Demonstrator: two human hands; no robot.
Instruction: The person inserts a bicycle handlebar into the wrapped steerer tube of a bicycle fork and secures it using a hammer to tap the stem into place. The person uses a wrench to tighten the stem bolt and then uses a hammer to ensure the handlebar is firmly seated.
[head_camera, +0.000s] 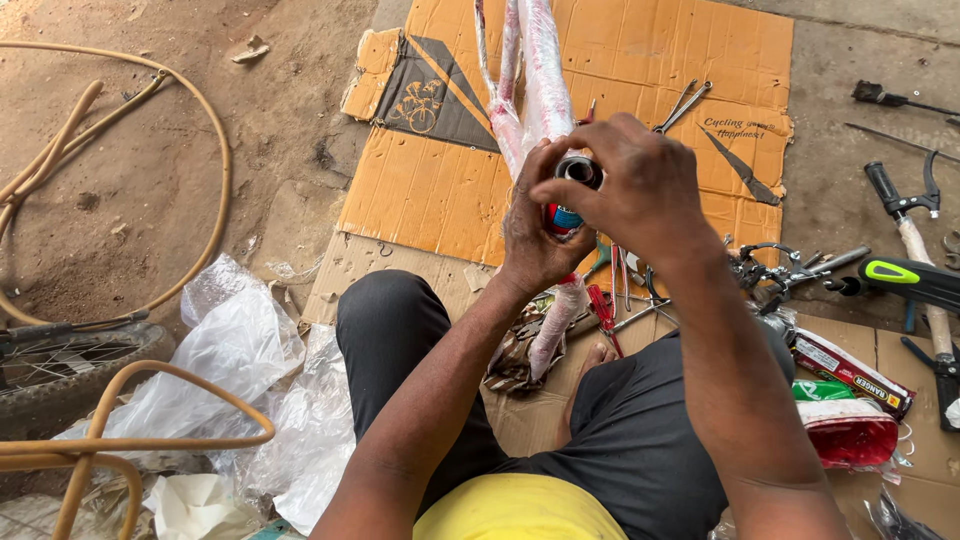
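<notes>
My left hand (530, 240) grips the head tube (565, 205) of a bicycle frame wrapped in white and pink plastic (540, 80). The frame runs from my lap up across the orange cardboard (440, 190). My right hand (630, 185) is over the open end of the tube, fingertips pinching a dark metal ring (579, 169) there. Both hands meet at the tube's top. My legs in dark trousers lie below the frame.
Wrenches (685, 105), a blade (745, 172), red-handled tools (603, 312), brake parts (775, 270) and handled tools (915, 235) lie on the right. Clear plastic sheets (240, 370) lie at the left, next to a tyre (70, 360) and tan tubing (150, 420).
</notes>
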